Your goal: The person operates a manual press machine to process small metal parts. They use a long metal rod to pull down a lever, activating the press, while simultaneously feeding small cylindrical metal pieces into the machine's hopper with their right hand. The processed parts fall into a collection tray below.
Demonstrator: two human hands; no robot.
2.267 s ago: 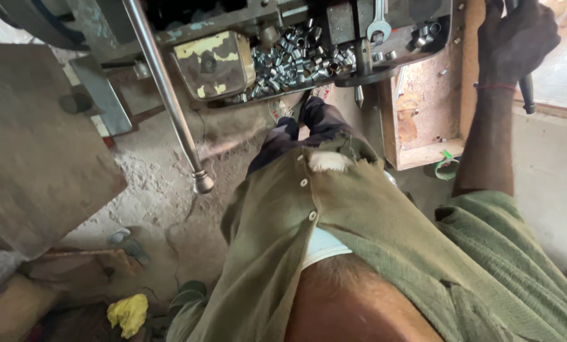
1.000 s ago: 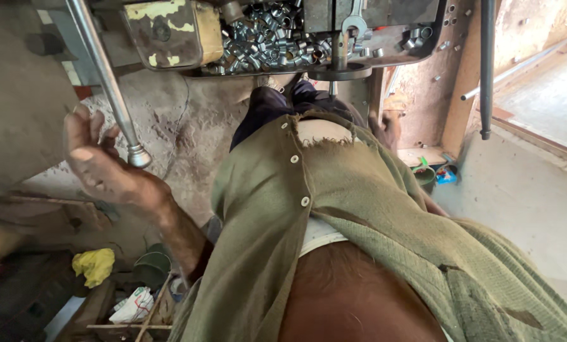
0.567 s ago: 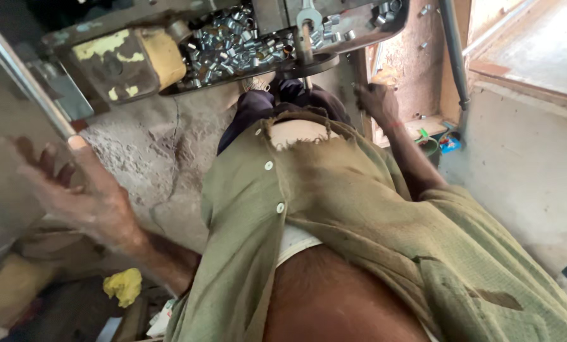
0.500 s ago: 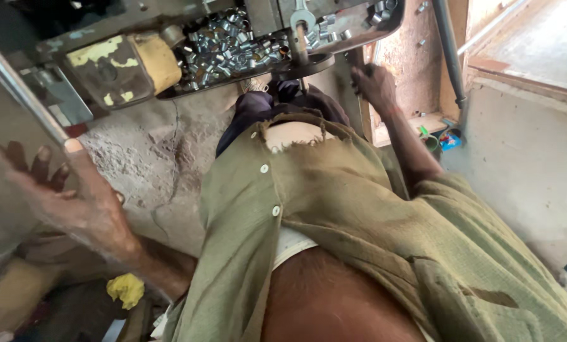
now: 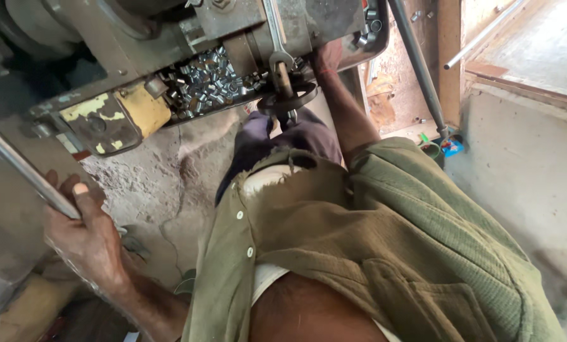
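Observation:
My left hand (image 5: 84, 244) is at the lower left, its fingers and thumb wrapped around a long steel lever rod (image 5: 24, 171) that slants up to the left edge. My right hand (image 5: 326, 58) reaches up to the rim of a grey machine (image 5: 169, 31), beside a tray of several small shiny metal pieces (image 5: 210, 73). Its fingers are hidden against the machine. A dark handwheel (image 5: 288, 99) and a hanging spanner (image 5: 274, 35) sit just left of that hand. My olive shirt fills the lower middle.
A yellow-painted block (image 5: 122, 114) sticks out from the machine's left side. A second steel rod (image 5: 417, 69) stands at the right, by a wooden post (image 5: 449, 57). Small green and blue items (image 5: 440, 147) lie at its foot. Rough concrete floor (image 5: 163, 183) lies below.
My left hand, spread open against the machine's side before, has closed around the lever rod. My right hand has risen from beside my leg to the machine's tray rim.

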